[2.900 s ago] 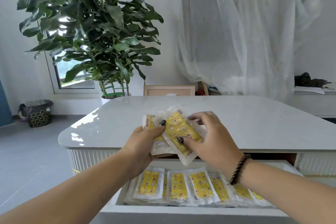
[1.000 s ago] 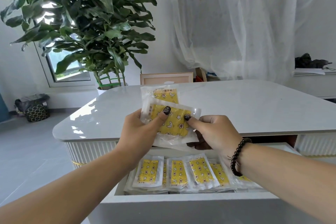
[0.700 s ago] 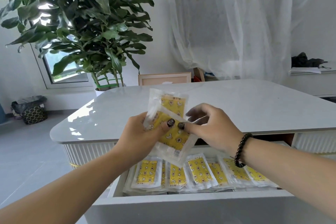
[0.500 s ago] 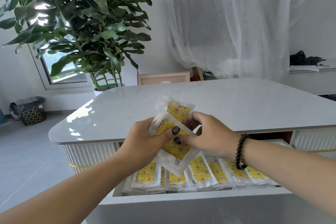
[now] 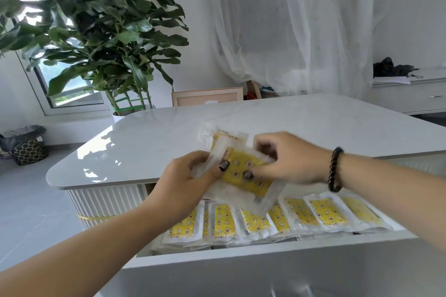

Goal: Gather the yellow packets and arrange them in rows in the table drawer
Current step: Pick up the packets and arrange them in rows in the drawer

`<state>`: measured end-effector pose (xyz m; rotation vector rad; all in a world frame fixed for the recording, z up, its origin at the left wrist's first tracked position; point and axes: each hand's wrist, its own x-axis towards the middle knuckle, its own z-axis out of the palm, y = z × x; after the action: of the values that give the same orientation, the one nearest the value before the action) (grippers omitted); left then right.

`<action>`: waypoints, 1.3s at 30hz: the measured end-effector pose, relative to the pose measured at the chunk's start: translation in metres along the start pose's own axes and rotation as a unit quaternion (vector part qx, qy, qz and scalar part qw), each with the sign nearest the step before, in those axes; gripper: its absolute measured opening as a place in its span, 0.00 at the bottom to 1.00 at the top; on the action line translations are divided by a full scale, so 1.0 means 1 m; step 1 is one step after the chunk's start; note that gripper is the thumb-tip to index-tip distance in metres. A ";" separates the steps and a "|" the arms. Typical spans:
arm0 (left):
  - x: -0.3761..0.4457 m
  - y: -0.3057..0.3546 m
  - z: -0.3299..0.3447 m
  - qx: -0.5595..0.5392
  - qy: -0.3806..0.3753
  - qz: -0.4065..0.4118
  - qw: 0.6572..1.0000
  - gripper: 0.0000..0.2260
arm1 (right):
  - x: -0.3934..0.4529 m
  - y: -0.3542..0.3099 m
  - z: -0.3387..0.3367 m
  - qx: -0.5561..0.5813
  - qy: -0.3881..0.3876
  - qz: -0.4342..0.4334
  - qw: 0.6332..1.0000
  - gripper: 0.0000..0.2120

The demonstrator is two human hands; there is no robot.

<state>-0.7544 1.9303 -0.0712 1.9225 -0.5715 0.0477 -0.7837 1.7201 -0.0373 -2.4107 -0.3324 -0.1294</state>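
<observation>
Above the open white drawer (image 5: 265, 252) I hold a small stack of yellow packets in clear wrappers. My left hand (image 5: 185, 181) grips the stack from the left, thumb on top. My right hand (image 5: 287, 159) pinches the front packet (image 5: 246, 173), thumb on its yellow face, fingers behind it. Another packet (image 5: 223, 138) sticks up behind. Inside the drawer lies a row of yellow packets (image 5: 277, 220), several side by side and overlapping; its left part is partly hidden by my hands.
The white table top (image 5: 241, 123) stretches beyond the drawer. A large potted plant (image 5: 96, 31) stands at the far left, a wooden frame (image 5: 207, 96) behind the table, a bin (image 5: 26, 144) on the floor, a white cabinet (image 5: 415, 96) at right.
The held stack tilted and sank toward the drawer. My right hand shifted its pinch across the front packet, which now lies more slanted; more of the drawer row shows at right.
</observation>
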 end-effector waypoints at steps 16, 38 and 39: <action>0.028 -0.043 0.060 0.180 -0.143 -0.064 0.971 0.15 | -0.037 0.214 -0.042 0.065 -0.020 0.434 0.898 0.12; 0.098 -0.086 0.201 0.078 -0.268 -0.090 0.956 0.33 | -0.017 0.279 -0.016 -0.195 -0.029 0.505 0.840 0.17; 0.098 -0.088 0.197 0.075 -0.258 -0.091 0.959 0.34 | -0.018 0.277 -0.016 -0.219 -0.036 0.500 0.837 0.17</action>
<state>-0.6761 1.7485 -0.2006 2.1353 -0.7457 -0.5583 -0.7260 1.5037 -0.2026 -2.7053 1.0472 0.4012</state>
